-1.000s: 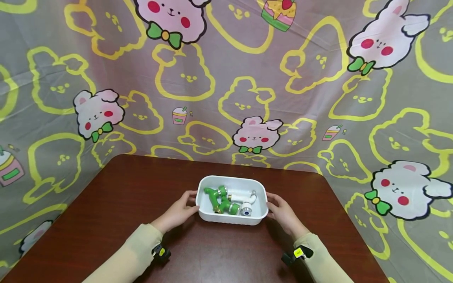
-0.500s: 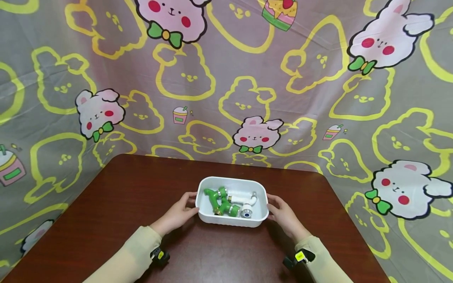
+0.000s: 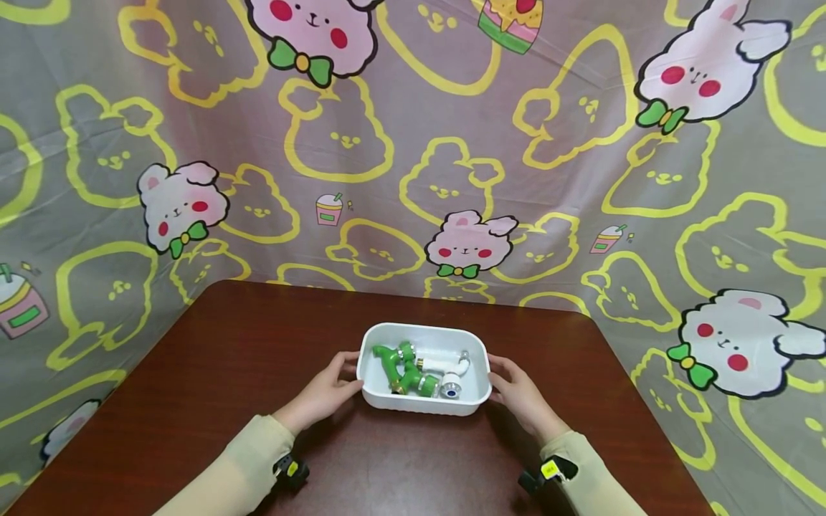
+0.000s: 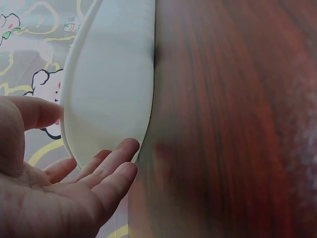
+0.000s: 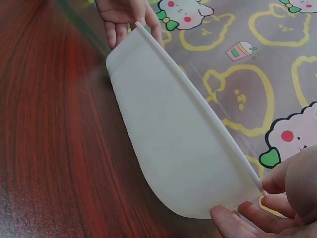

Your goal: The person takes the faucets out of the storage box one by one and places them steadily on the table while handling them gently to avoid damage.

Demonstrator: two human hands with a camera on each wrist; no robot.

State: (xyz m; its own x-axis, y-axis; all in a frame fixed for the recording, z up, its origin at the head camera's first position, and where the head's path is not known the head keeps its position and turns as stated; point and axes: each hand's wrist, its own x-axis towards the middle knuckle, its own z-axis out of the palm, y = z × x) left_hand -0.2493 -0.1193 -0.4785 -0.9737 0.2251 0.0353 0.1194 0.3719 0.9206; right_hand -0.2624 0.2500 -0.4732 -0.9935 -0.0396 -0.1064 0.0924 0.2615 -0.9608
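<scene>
A white plastic tray (image 3: 424, 409) with rounded corners sits near the middle of the table, held between two hands. In it lie green taps (image 3: 389, 364) with silvery collars and a white tap (image 3: 442, 364) with a brass threaded end and a round chrome-edged knob. My left hand (image 3: 325, 392) grips the tray's left end, thumb at the rim and fingers against the end wall, as the left wrist view shows. At the opposite end my right hand (image 3: 521, 394) holds the tray likewise, thumb by the rim and fingertips low on the wall. In both wrist views the tray's side hides its contents.
The dark reddish-brown wooden table (image 3: 271, 322) has rounded far corners. Behind and beside it hangs a grey cloth (image 3: 361, 165) printed with cartoon rabbits and yellow outlines. Black wrist cameras (image 3: 292, 473) are strapped over the light sleeves.
The tray has shifted slightly toward me, with both hands staying at its ends. During the last half second it has hardly moved.
</scene>
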